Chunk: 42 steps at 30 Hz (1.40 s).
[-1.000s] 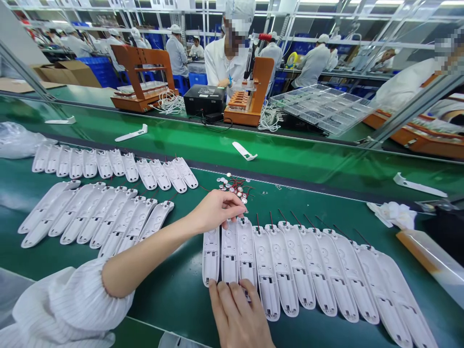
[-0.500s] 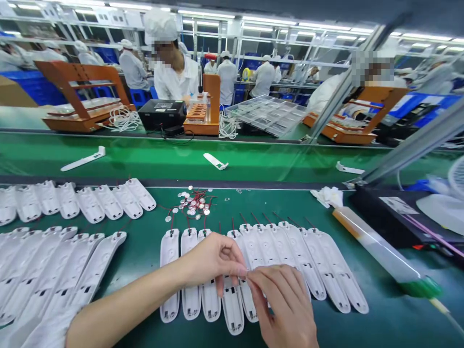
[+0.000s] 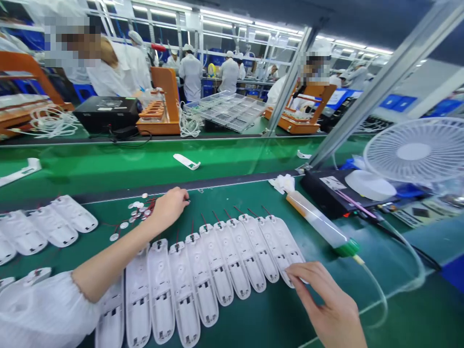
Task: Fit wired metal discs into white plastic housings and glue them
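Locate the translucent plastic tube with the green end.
In the head view, the tube lies right of centre on the green tabletop, beyond the right hand, between the row of white plastic shells and the flat black box.

shells (image 3: 183, 287) smooth plastic; belt (image 3: 232, 157) glossy; post (image 3: 383, 83) satin metal; sleeve (image 3: 47, 309) matt cloth

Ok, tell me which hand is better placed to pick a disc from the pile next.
Probably the left hand: it is close beside the discs, while the right hand is farther off, by the right end of the row of white casings.
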{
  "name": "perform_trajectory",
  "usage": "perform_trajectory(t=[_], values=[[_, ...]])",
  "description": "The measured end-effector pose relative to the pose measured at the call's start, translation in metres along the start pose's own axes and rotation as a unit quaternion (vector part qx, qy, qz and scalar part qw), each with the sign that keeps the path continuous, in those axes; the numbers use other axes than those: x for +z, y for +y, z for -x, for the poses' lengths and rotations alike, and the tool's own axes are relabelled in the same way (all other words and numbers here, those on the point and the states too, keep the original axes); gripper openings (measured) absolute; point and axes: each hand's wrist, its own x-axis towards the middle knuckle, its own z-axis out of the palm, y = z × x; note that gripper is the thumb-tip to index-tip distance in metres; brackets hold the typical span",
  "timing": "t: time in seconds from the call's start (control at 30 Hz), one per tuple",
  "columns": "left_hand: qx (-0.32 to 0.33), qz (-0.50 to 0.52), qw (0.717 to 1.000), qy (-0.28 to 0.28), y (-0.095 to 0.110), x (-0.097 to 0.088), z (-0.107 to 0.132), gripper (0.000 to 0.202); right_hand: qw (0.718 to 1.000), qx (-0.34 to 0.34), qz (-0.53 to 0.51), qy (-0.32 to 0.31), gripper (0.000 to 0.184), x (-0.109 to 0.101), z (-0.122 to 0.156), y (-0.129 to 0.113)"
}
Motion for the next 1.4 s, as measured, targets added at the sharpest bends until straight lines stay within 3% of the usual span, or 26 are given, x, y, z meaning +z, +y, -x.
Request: perform_trajectory(t=[0.17, 0.27, 0.47, 0.63, 0.8, 0.93, 1.1, 1.17, 1.23, 1.4], values=[[0.015, -0.044, 0.999, 0.0, -0.008, 0.006, -0.006, 0.015, 0.997, -0.028, 0.049, -0.047, 0.017, 0.001, 0.016, 0.012], [0.031, -0.046, 0.998, 0.001, -0.01, 0.002, -0.007, 0.018, 0.994, -0.03, 0.1, -0.042, 0.019, 0.0, 0.025, 0.023], [0.062, -0.029, 0.998, -0.003, -0.011, -0.002, -0.014, 0.025, 0.992, 0.036, 0.121, -0.027, 0.017, -0.026, 0.032, 0.043], [0.072, -0.044, 0.996, -0.03, -0.01, 0.005, -0.022, 0.028, 0.994, 0.021, 0.105, -0.031, 0.018, -0.025, 0.034, 0.046], [0.071, -0.055, 0.995, -0.044, -0.004, 0.004, -0.026, 0.029, 0.992, 0.014, 0.11, -0.056, 0.02, -0.023, 0.039, 0.057], [0.075, -0.064, 0.994, -0.043, 0.003, -0.001, -0.024, 0.029, 0.993, -0.009, 0.11, -0.039, 0.022, -0.023, 0.034, 0.06], [0.085, -0.082, 0.993, 0.008, 0.026, -0.002, -0.01, 0.034, 0.99, -0.043, 0.13, -0.026, 0.032, -0.022, 0.034, 0.058], [0.133, -0.08, 0.987, 0.048, 0.045, 0.005, 0.001, 0.032, 0.988, -0.051, 0.142, -0.03, 0.036, -0.022, 0.038, 0.057], [0.227, -0.061, 0.969, 0.074, 0.07, 0.016, 0.015, 0.031, 0.986, -0.045, 0.156, -0.039, 0.039, -0.022, 0.042, 0.057], [0.482, -0.044, 0.875, 0.021, 0.135, 0.052, 0.043, 0.031, 0.975, -0.035, 0.202, -0.09, 0.057, -0.02, 0.046, 0.057]])
